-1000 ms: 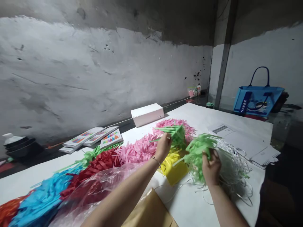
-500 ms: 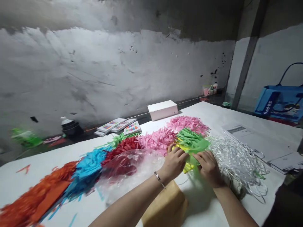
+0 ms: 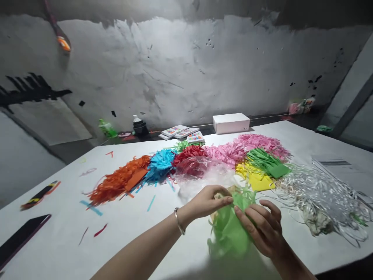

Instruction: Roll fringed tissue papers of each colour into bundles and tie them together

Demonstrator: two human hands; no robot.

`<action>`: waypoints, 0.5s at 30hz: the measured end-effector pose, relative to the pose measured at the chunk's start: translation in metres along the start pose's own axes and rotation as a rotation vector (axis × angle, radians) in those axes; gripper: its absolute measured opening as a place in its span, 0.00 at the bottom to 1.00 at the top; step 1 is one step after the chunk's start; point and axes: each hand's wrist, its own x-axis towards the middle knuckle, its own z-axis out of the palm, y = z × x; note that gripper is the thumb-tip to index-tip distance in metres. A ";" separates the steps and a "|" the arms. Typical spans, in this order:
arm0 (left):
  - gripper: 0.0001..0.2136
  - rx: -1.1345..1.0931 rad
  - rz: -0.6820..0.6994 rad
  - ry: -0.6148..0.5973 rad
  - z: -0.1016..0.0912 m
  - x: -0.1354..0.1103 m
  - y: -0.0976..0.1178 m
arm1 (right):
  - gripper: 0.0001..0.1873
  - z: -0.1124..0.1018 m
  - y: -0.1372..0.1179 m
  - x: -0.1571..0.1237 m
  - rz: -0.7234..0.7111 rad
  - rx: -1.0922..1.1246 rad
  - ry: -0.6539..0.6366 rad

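Observation:
A light green sheet of fringed tissue paper hangs low over the front of the table, partly blurred. My left hand, with a silver bangle at the wrist, pinches its upper edge between thumb and fingers. On the paper's right side lie the fingers of my right hand, whose thumb is hidden, apparently beneath the sheet. Something tan shows in small part behind the paper. Just beyond my hands are a clear plastic bag, yellow fringed paper and darker green fringed paper.
Orange, blue, red and pink fringed paper form a row. White strings pile at right. A white box and booklets stand at the back. A phone lies left.
The view has swung left. Both hands have moved nearer with the light green paper, which now hangs spread out between them. The tan paper object in front is now mostly hidden.

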 end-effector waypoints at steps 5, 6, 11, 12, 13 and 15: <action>0.31 -0.436 -0.158 -0.036 -0.012 -0.021 -0.023 | 0.21 0.008 -0.031 -0.007 0.122 -0.017 0.033; 0.32 -0.453 -0.171 -0.025 -0.012 -0.028 -0.027 | 0.22 0.010 -0.035 -0.008 0.150 -0.019 0.036; 0.26 -0.369 -0.203 -0.020 -0.014 -0.059 -0.042 | 0.25 0.024 -0.050 -0.003 0.184 -0.015 0.001; 0.24 -0.327 -0.177 0.015 -0.015 -0.063 -0.042 | 0.25 0.027 -0.052 -0.001 0.176 -0.011 -0.010; 0.23 -0.287 -0.154 0.059 -0.018 -0.067 -0.043 | 0.24 0.029 -0.054 0.000 0.168 -0.007 -0.021; 0.21 -0.228 -0.127 0.154 -0.024 -0.074 -0.043 | 0.23 0.034 -0.057 0.002 0.153 0.001 -0.035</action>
